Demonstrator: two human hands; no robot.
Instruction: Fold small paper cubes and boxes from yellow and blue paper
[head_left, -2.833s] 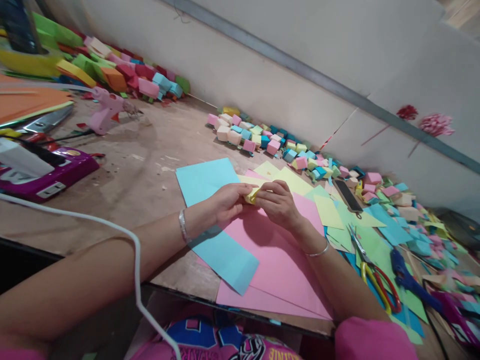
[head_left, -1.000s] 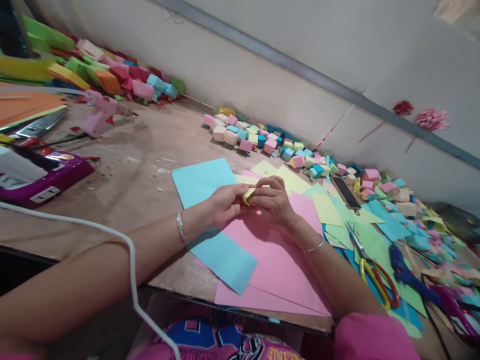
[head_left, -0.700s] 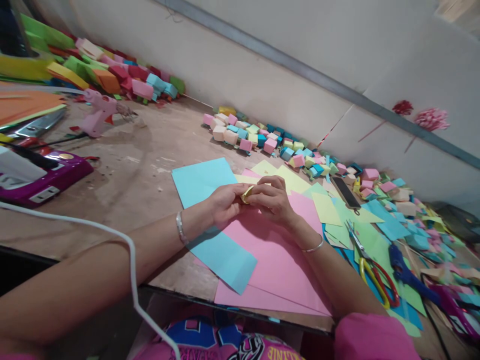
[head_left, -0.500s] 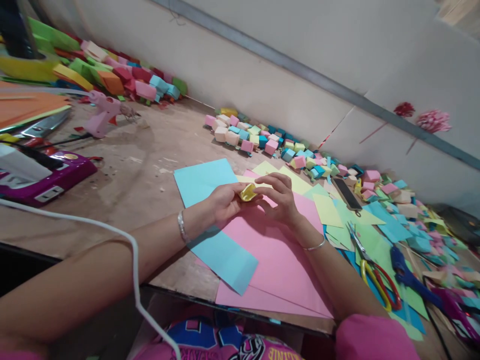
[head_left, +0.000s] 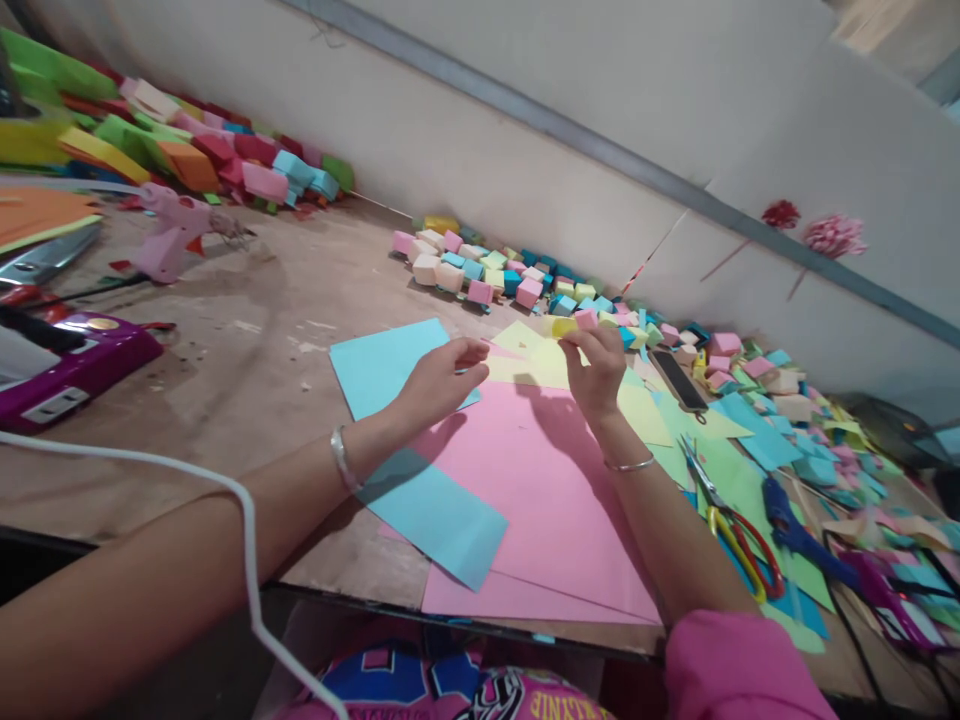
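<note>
My right hand (head_left: 598, 372) is raised over the paper sheets, its fingertips pinching a small folded yellow paper piece (head_left: 563, 327). Behind that piece is the row of small paper boxes (head_left: 481, 292) along the wall. My left hand (head_left: 444, 378) hovers above a light blue sheet (head_left: 379, 362), fingers stretched and slightly curved, with nothing in them. Between and below the hands lies a large pink sheet (head_left: 525, 480), with pale yellow sheets (head_left: 529, 345) at its far edge.
At right lie scissors (head_left: 731, 530), a blue glue gun (head_left: 787, 520) and a dark phone (head_left: 676, 381). To the left are a pink glue gun (head_left: 171, 230) and a purple power strip (head_left: 82, 365). A white cord (head_left: 244, 540) crosses over my left forearm.
My hands have parted. The right hand has carried the yellow paper piece up and away toward the paper boxes; the left has let go of it and drawn slightly left.
</note>
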